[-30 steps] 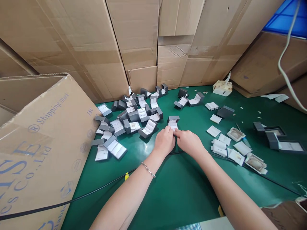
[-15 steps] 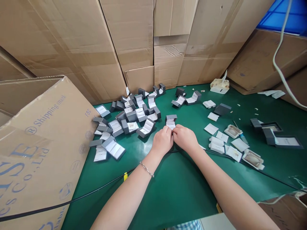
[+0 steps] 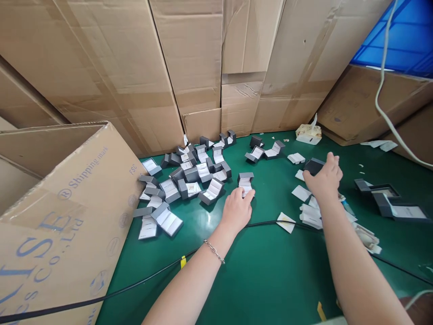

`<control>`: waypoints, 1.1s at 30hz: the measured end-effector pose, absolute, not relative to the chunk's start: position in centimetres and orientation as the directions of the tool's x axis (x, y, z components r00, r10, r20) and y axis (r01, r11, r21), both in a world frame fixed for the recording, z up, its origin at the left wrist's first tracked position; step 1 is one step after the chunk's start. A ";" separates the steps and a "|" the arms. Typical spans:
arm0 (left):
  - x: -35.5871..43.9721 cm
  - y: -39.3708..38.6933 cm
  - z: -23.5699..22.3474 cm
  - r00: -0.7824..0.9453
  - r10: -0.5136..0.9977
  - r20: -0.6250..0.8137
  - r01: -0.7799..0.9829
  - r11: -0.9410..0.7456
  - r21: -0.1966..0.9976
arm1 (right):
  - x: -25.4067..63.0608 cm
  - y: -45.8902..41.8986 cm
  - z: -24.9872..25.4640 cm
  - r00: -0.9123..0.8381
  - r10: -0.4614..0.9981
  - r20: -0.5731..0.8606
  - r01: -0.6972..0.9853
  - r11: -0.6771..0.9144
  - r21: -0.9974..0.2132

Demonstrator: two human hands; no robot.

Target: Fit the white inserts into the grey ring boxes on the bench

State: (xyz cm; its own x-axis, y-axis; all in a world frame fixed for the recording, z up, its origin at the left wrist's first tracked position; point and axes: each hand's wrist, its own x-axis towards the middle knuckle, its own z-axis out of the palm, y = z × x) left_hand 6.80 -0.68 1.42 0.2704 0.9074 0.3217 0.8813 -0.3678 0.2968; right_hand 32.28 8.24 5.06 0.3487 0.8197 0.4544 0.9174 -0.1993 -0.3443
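My left hand (image 3: 237,208) rests on the green table (image 3: 264,271), its fingers closed on the near edge of a small open grey jewellery box (image 3: 245,182) with a white lining. My right hand (image 3: 324,179) is stretched out to the right over a closed dark grey box (image 3: 312,165), fingers curled down onto it. White insert cards (image 3: 301,193) lie just under and beside that hand. One white card (image 3: 286,222) lies between my two arms.
A pile of several open grey boxes (image 3: 189,178) lies left of centre. A big cardboard carton (image 3: 61,216) stands at the left, more cartons (image 3: 203,67) wall the back. A black cable (image 3: 142,275) crosses the table. Larger dark boxes (image 3: 389,198) sit far right.
My right hand left the small open box and swung right to the closed dark grey box. The left hand stays on the open box. The view tilted slightly.
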 end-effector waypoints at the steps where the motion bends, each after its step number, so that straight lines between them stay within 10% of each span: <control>1: 6.7 -0.7 1.4 0.269 0.910 0.316 0.878 -0.366 0.308 | 32.6 8.6 5.2 0.355 0.840 0.410 0.916 -0.226 -0.331; 10: 6.2 -0.6 1.0 0.243 0.914 0.324 0.804 -0.377 0.460 | 33.8 11.1 7.3 0.240 0.950 0.200 0.957 -0.196 -0.216; 26: 7.4 -0.8 0.8 0.225 0.883 0.413 0.846 -0.387 0.367 | 24.4 6.2 4.6 0.139 0.980 0.146 0.572 0.041 -0.819; 33: 7.0 -0.4 1.5 0.227 0.919 0.322 0.870 -0.340 0.357 | 27.8 6.3 4.8 0.214 0.930 0.300 0.778 0.023 -0.628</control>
